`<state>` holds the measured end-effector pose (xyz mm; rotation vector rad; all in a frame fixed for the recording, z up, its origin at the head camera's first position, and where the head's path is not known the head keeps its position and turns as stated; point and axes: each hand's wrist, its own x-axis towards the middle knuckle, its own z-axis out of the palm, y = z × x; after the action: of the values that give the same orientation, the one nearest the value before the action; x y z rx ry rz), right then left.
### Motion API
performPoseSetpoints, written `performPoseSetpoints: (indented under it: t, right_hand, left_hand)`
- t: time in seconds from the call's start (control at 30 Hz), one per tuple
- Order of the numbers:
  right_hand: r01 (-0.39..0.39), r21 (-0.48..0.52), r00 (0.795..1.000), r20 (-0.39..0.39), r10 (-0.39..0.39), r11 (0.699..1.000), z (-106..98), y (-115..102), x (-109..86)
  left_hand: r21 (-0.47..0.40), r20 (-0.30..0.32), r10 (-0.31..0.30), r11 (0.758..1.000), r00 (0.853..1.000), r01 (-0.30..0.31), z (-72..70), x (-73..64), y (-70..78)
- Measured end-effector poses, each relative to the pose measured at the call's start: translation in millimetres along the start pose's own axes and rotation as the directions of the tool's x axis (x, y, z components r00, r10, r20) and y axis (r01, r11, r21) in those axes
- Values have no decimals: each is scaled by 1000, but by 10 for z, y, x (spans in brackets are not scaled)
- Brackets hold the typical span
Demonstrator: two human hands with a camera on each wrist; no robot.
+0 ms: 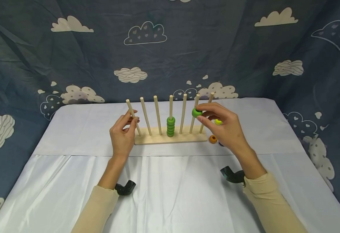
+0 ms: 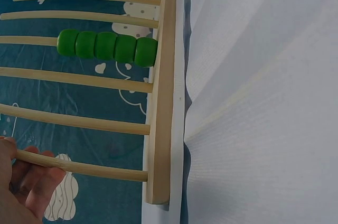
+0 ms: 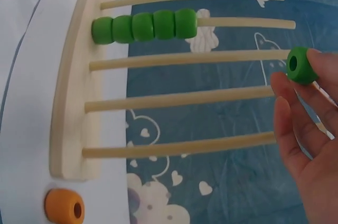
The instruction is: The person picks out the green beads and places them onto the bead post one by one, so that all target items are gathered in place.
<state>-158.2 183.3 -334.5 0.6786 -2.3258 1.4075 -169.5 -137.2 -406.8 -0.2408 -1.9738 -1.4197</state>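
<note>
A wooden base [image 1: 155, 139] carries a row of several upright pegs. Green beads [image 1: 171, 127] are stacked on the middle peg, and its upper part is bare. My left hand [image 1: 123, 134] pinches the leftmost peg [image 2: 100, 170] between thumb and fingers. In my right hand [image 1: 223, 124] a single green bead [image 3: 301, 65] is pinched between thumb and fingertips, its hole showing in the right wrist view. That bead is held in front of the right-hand pegs, high above the base and apart from the stack.
An orange bead [image 1: 212, 139] lies on the white cloth [image 1: 170, 187] just off the base's right end. Partly behind the right hand are a yellow bead [image 1: 218, 122] and a dark one [image 1: 221, 144]. A dark cloud-patterned curtain [image 1: 187, 58] hangs behind the table.
</note>
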Motion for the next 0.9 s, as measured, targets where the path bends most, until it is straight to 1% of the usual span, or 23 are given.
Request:
performPoseSetpoints:
  t: [0.23,0.53,0.7,0.9]
  right_hand:
    - [54,85,999,3,-54,995,92,-69,83]
    - [90,148,996,-10,-89,985,218,-159,204]
    - [98,164,995,-21,-96,982,290,-196,258]
    - [129,169,992,-34,-125,977,363,-239,340]
  left_hand:
    - [-32,5,12,999,1000,-12,1,3,-19]
    - [-29,8,7,1000,1000,-7,2,-2,-17]
    - [-34,7,11,999,1000,-10,0,3,-3]
    - [-16,1,9,1000,1000,-9,0,7,0]
